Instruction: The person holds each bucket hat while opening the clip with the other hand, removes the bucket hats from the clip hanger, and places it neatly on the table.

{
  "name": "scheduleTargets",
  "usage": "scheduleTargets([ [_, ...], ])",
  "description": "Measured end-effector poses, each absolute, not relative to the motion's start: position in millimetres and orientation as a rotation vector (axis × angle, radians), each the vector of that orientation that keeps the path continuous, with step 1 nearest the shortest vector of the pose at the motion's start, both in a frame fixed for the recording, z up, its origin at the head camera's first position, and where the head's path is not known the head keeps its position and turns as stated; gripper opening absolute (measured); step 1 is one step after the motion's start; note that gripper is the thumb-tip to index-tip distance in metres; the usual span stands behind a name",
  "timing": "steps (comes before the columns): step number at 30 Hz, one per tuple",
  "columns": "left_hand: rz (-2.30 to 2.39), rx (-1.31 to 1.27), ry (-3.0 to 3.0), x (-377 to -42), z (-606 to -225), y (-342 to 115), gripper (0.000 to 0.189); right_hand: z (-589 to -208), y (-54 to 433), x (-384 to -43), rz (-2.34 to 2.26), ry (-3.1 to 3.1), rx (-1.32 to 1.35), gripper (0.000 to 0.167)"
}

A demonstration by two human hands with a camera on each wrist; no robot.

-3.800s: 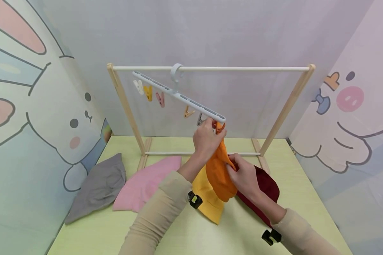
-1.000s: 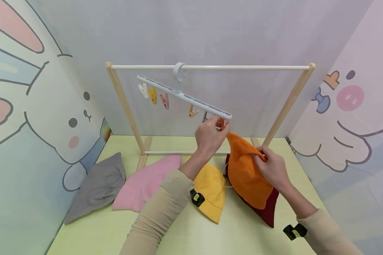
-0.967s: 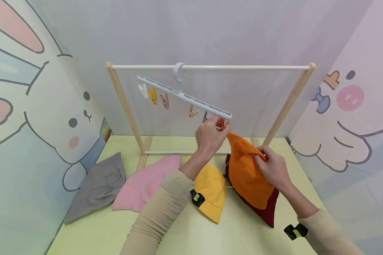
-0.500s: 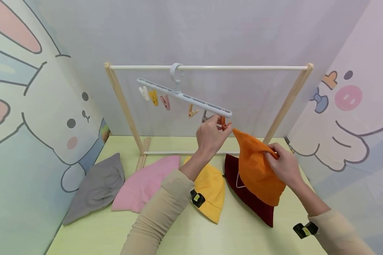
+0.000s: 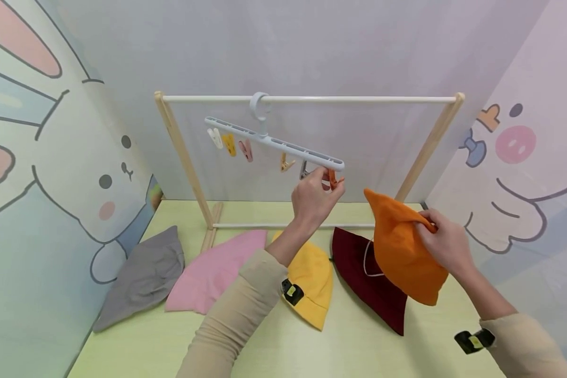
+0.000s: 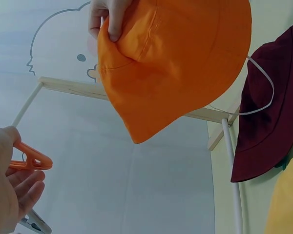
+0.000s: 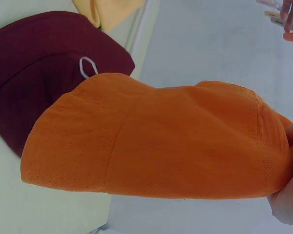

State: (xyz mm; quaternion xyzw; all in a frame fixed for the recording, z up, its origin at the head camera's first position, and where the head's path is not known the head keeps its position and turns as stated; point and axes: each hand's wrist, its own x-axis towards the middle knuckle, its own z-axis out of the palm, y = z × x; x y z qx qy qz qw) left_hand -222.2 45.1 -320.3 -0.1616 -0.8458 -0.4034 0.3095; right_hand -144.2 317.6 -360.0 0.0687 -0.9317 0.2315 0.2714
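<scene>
My left hand pinches an orange clothespin at the right end of a pale blue clip hanger. To the right, my right hand grips the orange bucket hat by a fold and holds it in the air. A white cord loops from the hat. The hat is apart from the clothespin, and no cloth shows in the clip. Below and partly behind it lies a dark red bucket hat on the table.
The hanger hooks over the white rail of a wooden-sided rack. Several other clothespins hang from it. A grey hat, a pink hat and a yellow hat lie on the table. Printed walls enclose both sides.
The orange hat was up against the orange clothespin. My right hand has drawn it away to the right, uncovering more of the dark red hat. My left hand stays at the clothespin.
</scene>
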Motion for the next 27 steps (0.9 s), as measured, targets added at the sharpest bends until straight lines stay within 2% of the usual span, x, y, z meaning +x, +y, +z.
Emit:
scheduleTargets([
  [27,-1.063,-0.453,-2.260,-222.0,-320.5,43.1,0.020,-382.1,387.5,-139.3,0.471,-2.700,-0.017,0.015],
])
